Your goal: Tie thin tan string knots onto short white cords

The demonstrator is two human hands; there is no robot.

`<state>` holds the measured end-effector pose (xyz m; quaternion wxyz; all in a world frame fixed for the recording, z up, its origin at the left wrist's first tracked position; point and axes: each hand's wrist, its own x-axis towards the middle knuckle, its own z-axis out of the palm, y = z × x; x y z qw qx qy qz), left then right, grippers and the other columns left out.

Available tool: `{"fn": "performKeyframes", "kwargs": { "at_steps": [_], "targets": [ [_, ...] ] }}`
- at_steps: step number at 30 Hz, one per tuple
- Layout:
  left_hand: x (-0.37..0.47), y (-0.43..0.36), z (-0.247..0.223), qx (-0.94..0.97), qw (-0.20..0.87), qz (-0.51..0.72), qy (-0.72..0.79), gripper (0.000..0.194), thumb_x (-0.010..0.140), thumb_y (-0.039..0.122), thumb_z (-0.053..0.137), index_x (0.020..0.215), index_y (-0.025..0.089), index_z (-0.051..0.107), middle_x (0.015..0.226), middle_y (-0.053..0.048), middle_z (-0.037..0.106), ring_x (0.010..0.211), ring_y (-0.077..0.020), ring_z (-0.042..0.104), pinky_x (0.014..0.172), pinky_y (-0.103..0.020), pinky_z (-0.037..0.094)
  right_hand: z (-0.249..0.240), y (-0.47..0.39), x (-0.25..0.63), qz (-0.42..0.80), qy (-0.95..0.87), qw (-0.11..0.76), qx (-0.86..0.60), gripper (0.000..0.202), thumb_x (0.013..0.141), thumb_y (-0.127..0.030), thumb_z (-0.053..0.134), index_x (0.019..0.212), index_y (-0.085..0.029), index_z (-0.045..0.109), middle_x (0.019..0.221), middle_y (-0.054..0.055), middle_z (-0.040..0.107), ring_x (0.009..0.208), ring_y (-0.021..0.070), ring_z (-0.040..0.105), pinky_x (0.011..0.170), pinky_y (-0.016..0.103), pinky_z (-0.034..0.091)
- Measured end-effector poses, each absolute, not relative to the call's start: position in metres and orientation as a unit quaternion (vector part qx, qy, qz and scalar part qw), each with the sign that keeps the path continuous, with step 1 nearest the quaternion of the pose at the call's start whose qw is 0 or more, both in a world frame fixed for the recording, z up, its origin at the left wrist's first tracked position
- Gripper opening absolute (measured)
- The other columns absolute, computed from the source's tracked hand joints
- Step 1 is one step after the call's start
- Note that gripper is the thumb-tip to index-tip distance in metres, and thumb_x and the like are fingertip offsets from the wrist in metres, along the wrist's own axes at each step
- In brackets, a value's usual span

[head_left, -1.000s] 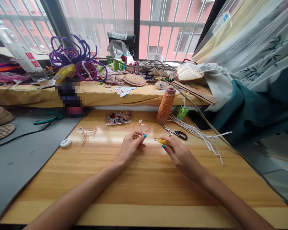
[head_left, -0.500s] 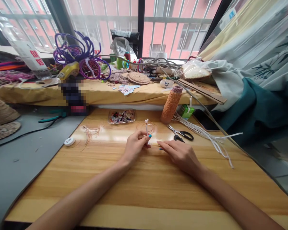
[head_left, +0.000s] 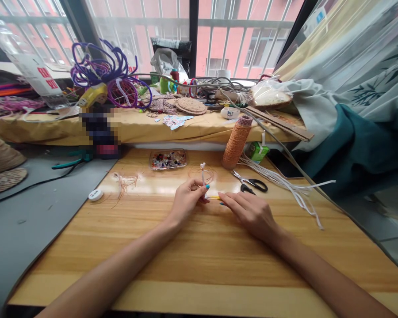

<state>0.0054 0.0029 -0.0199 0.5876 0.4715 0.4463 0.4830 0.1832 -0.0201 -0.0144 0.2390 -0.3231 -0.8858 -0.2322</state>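
A thin white cord piece [head_left: 203,173] with a small knot at its top stands upright near the middle of the wooden tabletop [head_left: 199,265], pinched at its lower end in the closed grip of the left hand [head_left: 186,201], whose thumb and fingers press together around it. Just right of that pinch, a slim yellow tool [head_left: 215,198] lies low over the tabletop, its far end under the right hand [head_left: 250,212]; this hand rests flat on the wood with fingers stretched toward the left hand, and whether its grip is closed on the tool cannot be told. Behind the cord lies a loose coil of thin orange thread [head_left: 202,175]. Black-handled scissors [head_left: 252,183] lie just beyond the right hand, with a tall spool of orange twine [head_left: 236,142] behind them and white strips [head_left: 295,190] trailing off to the right. A clear tray of beads [head_left: 167,159] sits behind the left hand.
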Motion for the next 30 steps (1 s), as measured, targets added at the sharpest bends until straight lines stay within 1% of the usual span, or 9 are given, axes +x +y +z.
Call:
{"fn": "performKeyframes", "kwargs": {
  "at_steps": [6, 10, 13, 16, 20, 26, 30],
  "targets": [
    [0.0059, 0.0029, -0.0199, 0.472, 0.588, 0.486, 0.442, 0.021, 0.063, 0.031, 0.06, 0.07, 0.013, 0.05, 0.052, 0.003, 0.054, 0.047, -0.009, 0.055, 0.049, -0.018, 0.043, -0.0135, -0.0207, 0.1815, -0.239, -0.882, 0.246, -0.323, 0.024, 0.081, -0.014, 0.043, 0.1, -0.01, 0.057, 0.089, 0.007, 0.065, 0.073, 0.0128, 0.056, 0.065, 0.024, 0.041],
    [0.0056, 0.0023, -0.0191, 0.468, 0.598, 0.474, 0.447, 0.022, 0.064, 0.031, 0.06, 0.071, 0.013, 0.05, 0.052, 0.003, 0.053, 0.048, -0.009, 0.055, 0.048, -0.018, 0.043, -0.0134, -0.0207, 0.1809, -0.245, -0.885, 0.25, -0.307, 0.024, 0.082, -0.011, 0.041, 0.099, -0.01, 0.057, 0.09, 0.007, 0.065, 0.074, 0.0127, 0.056, 0.064, 0.023, 0.041],
    [0.0053, 0.0016, -0.018, 0.482, 0.593, 0.468, 0.444, 0.02, 0.065, 0.03, 0.059, 0.072, 0.013, 0.05, 0.053, 0.003, 0.053, 0.049, -0.0081, 0.054, 0.049, -0.017, 0.043, -0.0139, -0.0203, 0.1803, -0.246, -0.883, 0.263, -0.302, 0.023, 0.081, -0.007, 0.039, 0.092, -0.009, 0.059, 0.084, 0.007, 0.066, 0.071, 0.0131, 0.057, 0.063, 0.023, 0.041],
    [0.0056, 0.0015, -0.0176, 0.51, 0.58, 0.465, 0.432, 0.021, 0.069, 0.03, 0.056, 0.08, 0.014, 0.051, 0.056, 0.003, 0.055, 0.051, -0.0078, 0.054, 0.051, -0.018, 0.043, -0.0136, -0.0202, 0.1809, -0.249, -0.879, 0.269, -0.305, 0.022, 0.08, -0.006, 0.038, 0.087, -0.01, 0.059, 0.076, 0.006, 0.066, 0.068, 0.0129, 0.057, 0.062, 0.023, 0.04],
    [0.0065, 0.0035, -0.0201, 0.533, 0.586, 0.443, 0.42, 0.027, 0.069, 0.03, 0.056, 0.09, 0.015, 0.049, 0.062, 0.001, 0.056, 0.055, -0.0085, 0.053, 0.052, -0.02, 0.044, -0.0125, -0.0211, 0.1834, -0.267, -0.874, 0.263, -0.309, 0.02, 0.08, -0.007, 0.04, 0.086, -0.011, 0.058, 0.074, 0.005, 0.065, 0.067, 0.0125, 0.056, 0.063, 0.024, 0.038],
    [0.0058, 0.009, -0.026, 0.514, 0.64, 0.431, 0.376, 0.029, 0.064, 0.029, 0.061, 0.087, 0.014, 0.051, 0.063, 0.001, 0.057, 0.06, -0.0082, 0.054, 0.055, -0.019, 0.043, -0.012, -0.0211, 0.1834, -0.297, -0.865, 0.246, -0.322, 0.016, 0.08, -0.009, 0.043, 0.085, -0.011, 0.058, 0.075, 0.005, 0.063, 0.069, 0.0134, 0.053, 0.063, 0.025, 0.035],
    [0.0049, 0.0095, -0.0247, 0.489, 0.674, 0.409, 0.373, 0.025, 0.061, 0.028, 0.064, 0.078, 0.012, 0.054, 0.064, 0.0, 0.058, 0.06, -0.0085, 0.056, 0.06, -0.02, 0.045, -0.0133, -0.0194, 0.1818, -0.271, -0.871, 0.221, -0.345, 0.017, 0.081, -0.012, 0.042, 0.081, -0.013, 0.059, 0.07, 0.005, 0.06, 0.064, 0.0132, 0.049, 0.061, 0.026, 0.031]
  ]
}}
